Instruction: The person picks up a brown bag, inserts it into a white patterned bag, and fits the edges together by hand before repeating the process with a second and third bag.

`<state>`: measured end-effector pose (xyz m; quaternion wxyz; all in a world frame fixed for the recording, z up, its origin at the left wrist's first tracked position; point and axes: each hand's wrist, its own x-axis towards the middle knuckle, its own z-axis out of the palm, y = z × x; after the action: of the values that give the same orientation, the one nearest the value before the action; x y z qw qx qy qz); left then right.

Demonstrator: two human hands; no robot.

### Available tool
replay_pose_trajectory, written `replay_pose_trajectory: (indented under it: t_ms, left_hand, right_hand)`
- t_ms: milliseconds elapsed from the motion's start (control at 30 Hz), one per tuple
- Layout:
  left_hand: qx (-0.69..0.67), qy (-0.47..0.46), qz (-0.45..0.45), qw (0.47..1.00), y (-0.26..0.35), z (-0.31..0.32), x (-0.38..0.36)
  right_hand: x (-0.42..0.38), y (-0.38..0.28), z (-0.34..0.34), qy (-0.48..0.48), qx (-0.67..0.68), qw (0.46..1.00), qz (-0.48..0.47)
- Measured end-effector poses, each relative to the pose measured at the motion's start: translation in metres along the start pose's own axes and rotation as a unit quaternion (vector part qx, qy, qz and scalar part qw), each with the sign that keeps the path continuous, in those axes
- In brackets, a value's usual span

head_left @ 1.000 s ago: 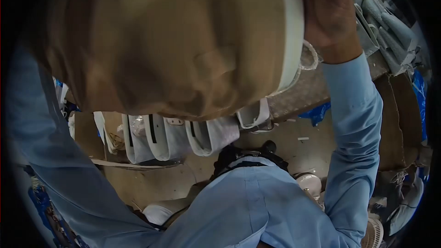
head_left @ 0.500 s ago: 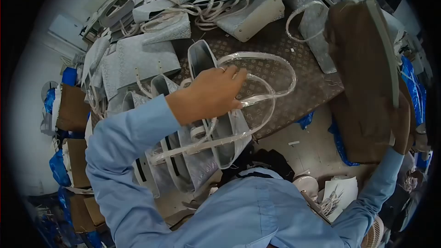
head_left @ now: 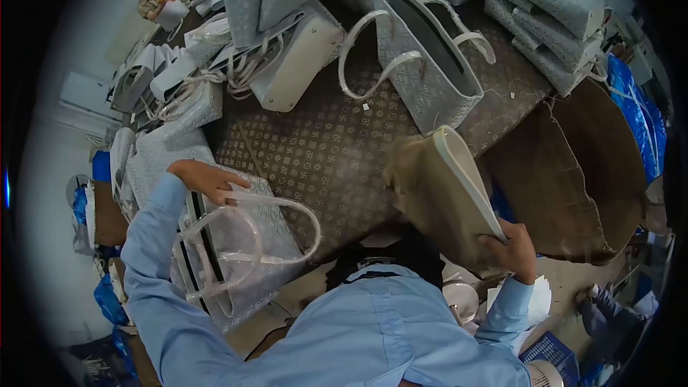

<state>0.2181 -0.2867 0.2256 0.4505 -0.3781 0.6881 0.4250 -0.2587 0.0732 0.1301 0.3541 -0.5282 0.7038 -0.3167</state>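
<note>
My left hand is at the left, its fingers closed on the pale handle of a silver-grey patterned bag. That bag lies at the table's near left side, against others partly hidden by my sleeve. In front of me, my right hand grips the pale edge of a brown, soft-looking piece, which is smeared by motion and hangs over the table's near edge. Beyond it an open grey bag stands tilted on the table, its two handles spread to the sides.
The brown patterned table bears piles of grey bags at the back and more bags at the back right. A large open brown sack stands at the right. Another person is far back left.
The view has shifted. My left hand has moved down and left, along with the bag handle. My right hand has brought the brown piece inward from the far right.
</note>
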Motion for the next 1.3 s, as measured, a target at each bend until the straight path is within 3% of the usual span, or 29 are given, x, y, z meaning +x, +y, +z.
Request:
replay_pose_trajectory:
  t_ms: [67,133,167,233,267,300,367,467,600,667,733,800,833,900,967,1033,1167,1233,1300]
  left_hand:
    - [-0.074,0.024,-0.005,0.997,-0.001,-0.003,-0.011]
    - [-0.125,0.133,-0.06,0.981,0.006,-0.007,-0.015]
    - [-0.133,0.13,-0.068,0.98,0.008,-0.005,-0.016]
    - [-0.208,0.231,0.044,0.949,0.073,-0.014,-0.03]
    - [-0.205,0.289,0.042,0.934,0.09,-0.02,-0.038]
    - [-0.203,0.344,0.041,0.916,0.1,-0.026,-0.046]
    - [-0.315,0.429,0.155,0.833,0.099,-0.045,-0.062]
    - [-0.339,0.492,0.185,0.78,0.117,-0.065,-0.072]
    - [-0.365,0.48,0.242,0.76,0.116,-0.076,-0.002]
    - [-0.373,0.442,0.276,0.768,0.117,-0.086,0.004]
    - [-0.385,0.453,0.254,0.762,0.135,-0.094,-0.019]
    - [-0.341,0.458,0.324,0.754,0.142,-0.095,-0.052]
    - [-0.348,0.462,0.316,0.752,0.15,-0.095,-0.067]
    - [-0.306,0.406,0.411,0.756,0.168,-0.096,-0.083]
    - [-0.346,0.397,0.427,0.735,0.172,-0.098,-0.074]
    - [-0.376,0.376,0.457,0.712,0.168,-0.101,-0.059]
    - [-0.446,0.405,0.296,0.741,0.105,-0.115,0.035]
    - [-0.388,0.464,0.255,0.754,0.06,-0.11,0.078]
    - [-0.489,0.431,0.236,0.721,0.03,-0.103,0.093]
  right_hand:
    - [0.013,0.006,-0.013,-0.037,-0.033,0.999,-0.009]
    - [0.026,0.008,-0.02,-0.066,-0.036,0.996,-0.038]
    - [0.033,0.008,-0.021,-0.078,-0.041,0.994,-0.066]
    - [0.043,0.009,-0.023,-0.082,-0.032,0.991,-0.097]
    - [0.047,0.009,-0.024,-0.078,-0.028,0.989,-0.126]
    - [0.051,0.009,-0.025,-0.081,-0.033,0.988,-0.125]
    - [0.053,0.007,-0.024,-0.043,-0.011,0.992,-0.116]
    - [0.053,0.001,-0.028,-0.057,-0.02,0.993,-0.099]
    - [0.049,-0.013,-0.031,-0.042,-0.01,0.997,-0.068]
    - [0.037,-0.025,-0.037,-0.047,0.029,0.998,0.008]
    - [0.021,-0.023,-0.043,0.007,0.035,0.999,-0.004]
    - [0.008,-0.033,-0.054,0.033,0.034,0.999,-0.021]
    - [0.002,-0.044,-0.064,0.049,0.02,0.998,0.018]
    - [-0.014,-0.031,-0.068,0.053,0.005,0.997,0.053]
    - [-0.043,0.009,-0.075,0.238,-0.088,0.967,0.026]
    - [-0.056,0.018,-0.087,0.272,-0.056,0.961,0.013]
    - [-0.071,-0.013,-0.095,0.371,-0.032,0.927,-0.046]
    - [-0.071,-0.029,-0.111,0.389,-0.052,0.919,-0.044]
    - [-0.063,-0.052,-0.127,0.392,-0.047,0.918,-0.024]
